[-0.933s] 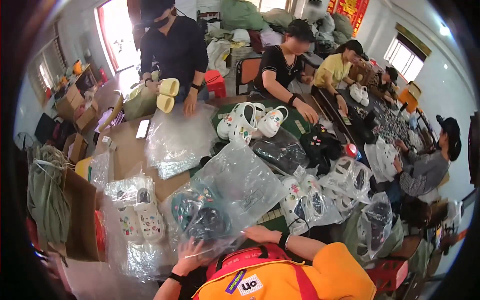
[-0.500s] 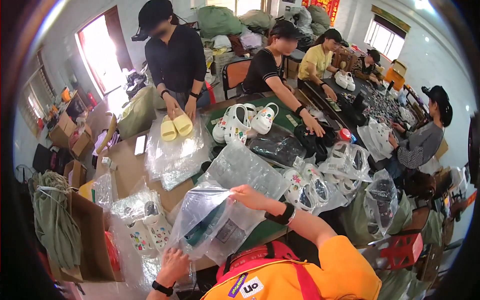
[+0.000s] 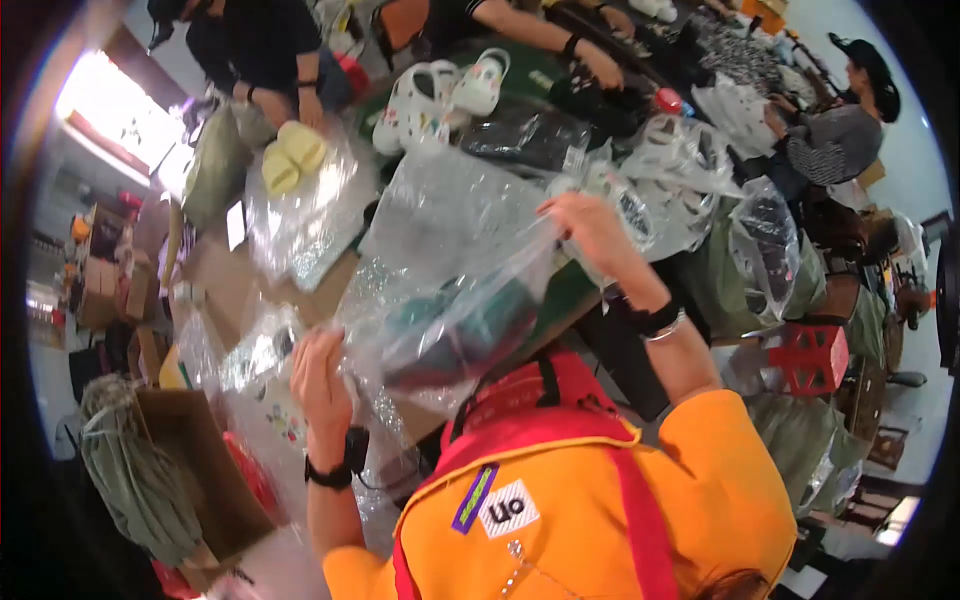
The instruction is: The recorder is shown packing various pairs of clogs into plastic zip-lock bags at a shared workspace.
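Between my hands stretches a clear plastic bag [image 3: 520,260], with a dark teal item [image 3: 490,318] showing through it; the item's kind is blurred. My right hand [image 3: 592,232] is closed on the bag's upper right edge. At the opposite side my left hand [image 3: 322,385] is closed at the bag's edge, fingers pointing up. More clear plastic sheeting [image 3: 440,200] lies just beyond. White clogs with colourful charms [image 3: 282,412] sit partly hidden beside my left hand. Past my right hand are clogs in clear bags [image 3: 680,170].
Across the table a person handles pale yellow slippers [image 3: 292,160] on stacked clear bags. White clogs [image 3: 425,105] stand near a black bagged item [image 3: 525,140]. An open cardboard box [image 3: 205,465] is at my left, a red plastic crate [image 3: 812,360] at my right. Other people work around the table.
My right hand has moved right and away from me, and my left hand has risen, spreading the bag wider. The view has tilted down toward my body.
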`<state>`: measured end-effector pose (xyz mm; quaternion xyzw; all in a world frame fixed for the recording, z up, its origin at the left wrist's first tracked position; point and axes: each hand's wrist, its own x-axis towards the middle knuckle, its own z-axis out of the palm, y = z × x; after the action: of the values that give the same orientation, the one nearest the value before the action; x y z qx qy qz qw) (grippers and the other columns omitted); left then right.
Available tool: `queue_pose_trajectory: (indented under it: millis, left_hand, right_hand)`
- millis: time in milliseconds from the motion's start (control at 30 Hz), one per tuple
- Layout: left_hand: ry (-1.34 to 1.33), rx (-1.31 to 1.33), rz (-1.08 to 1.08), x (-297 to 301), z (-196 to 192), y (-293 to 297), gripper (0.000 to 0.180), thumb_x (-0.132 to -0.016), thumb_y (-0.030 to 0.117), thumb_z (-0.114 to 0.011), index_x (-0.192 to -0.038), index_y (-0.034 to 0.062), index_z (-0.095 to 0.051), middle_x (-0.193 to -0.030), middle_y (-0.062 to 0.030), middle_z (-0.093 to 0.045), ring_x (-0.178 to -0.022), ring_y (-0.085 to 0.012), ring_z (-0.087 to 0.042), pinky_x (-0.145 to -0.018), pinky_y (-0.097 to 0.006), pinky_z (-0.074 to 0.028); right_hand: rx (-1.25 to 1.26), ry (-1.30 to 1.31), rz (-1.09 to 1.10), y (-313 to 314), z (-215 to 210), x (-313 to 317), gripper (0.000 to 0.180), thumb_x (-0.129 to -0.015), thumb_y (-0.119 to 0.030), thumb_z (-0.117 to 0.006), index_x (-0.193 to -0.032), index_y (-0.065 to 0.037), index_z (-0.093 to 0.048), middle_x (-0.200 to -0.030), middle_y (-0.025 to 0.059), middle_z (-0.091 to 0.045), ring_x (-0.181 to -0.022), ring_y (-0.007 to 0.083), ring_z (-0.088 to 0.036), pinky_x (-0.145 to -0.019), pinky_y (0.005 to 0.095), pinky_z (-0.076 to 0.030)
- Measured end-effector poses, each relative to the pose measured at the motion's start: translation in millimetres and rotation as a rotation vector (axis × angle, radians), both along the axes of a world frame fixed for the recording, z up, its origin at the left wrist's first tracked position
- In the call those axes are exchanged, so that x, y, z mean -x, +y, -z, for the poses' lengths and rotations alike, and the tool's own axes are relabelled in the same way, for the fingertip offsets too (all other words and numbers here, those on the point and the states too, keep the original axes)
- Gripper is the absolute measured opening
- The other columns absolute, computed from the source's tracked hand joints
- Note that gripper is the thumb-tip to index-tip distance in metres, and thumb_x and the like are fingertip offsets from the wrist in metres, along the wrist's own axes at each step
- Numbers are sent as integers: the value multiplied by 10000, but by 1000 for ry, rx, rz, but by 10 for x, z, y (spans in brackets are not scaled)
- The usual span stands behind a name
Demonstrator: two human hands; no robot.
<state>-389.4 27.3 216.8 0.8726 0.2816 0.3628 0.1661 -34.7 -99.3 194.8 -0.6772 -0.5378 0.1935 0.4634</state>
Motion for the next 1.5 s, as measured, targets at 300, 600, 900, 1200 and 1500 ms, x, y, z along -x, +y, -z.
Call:
queue_pose_trajectory:
  millis: [300, 600, 900, 1200, 1500]
  left_hand:
    - [233, 33, 56, -524, 143, 138, 224, -754, 5, -490, -950, 57, -585, -771, -86, -605, -746, -241, -572, -737, -338, -394]
    - [388, -117, 107, -1013, 94, -268, 548, -698, 183, -626, -1204, 69, -450, -1192, -124, -478, -1126, -283, -425, -981, -445, -211]
    - [318, 384, 195, -1655, 357, -196, 817, -662, 264, -705, -1335, 75, -281, -1289, -192, -362, -986, -356, -519, -782, -404, -426]
    - [366, 385, 280, -1914, 528, -45, 130, -774, 57, -519, -881, 23, -585, -792, -161, -569, -739, -347, -557, -641, -371, -432]
    - [266, 237, 392, -1969, 160, -379, 63, -678, -10, -495, -736, -22, -517, -663, -169, -482, -588, -318, -485, -557, -359, -395]
  right_hand:
    - [226, 577, 201, -271, 165, -317, 201, -812, -183, -507, -839, -26, -631, -644, 8, -552, -567, 76, -543, -462, 193, -368]
    - [-23, 1027, -36, -31, 158, 37, 235, -883, -237, -436, -833, -36, -548, -1000, 135, -615, -685, 126, -579, -612, 263, -508]
    - [126, 1128, -223, 14, 338, 100, 233, -877, -270, -474, -783, -72, -556, -750, 41, -586, -594, 92, -497, -501, 216, -384]
    - [11, 762, -169, -10, 484, -151, 438, -787, -411, -621, -981, -23, -567, -914, 83, -585, -851, 157, -551, -729, 266, -430]
    - [-39, -247, -363, -7, 477, 144, 729, -547, -389, -722, -1141, -29, -501, -1117, 176, -530, -1037, 334, -504, -887, 393, -397]
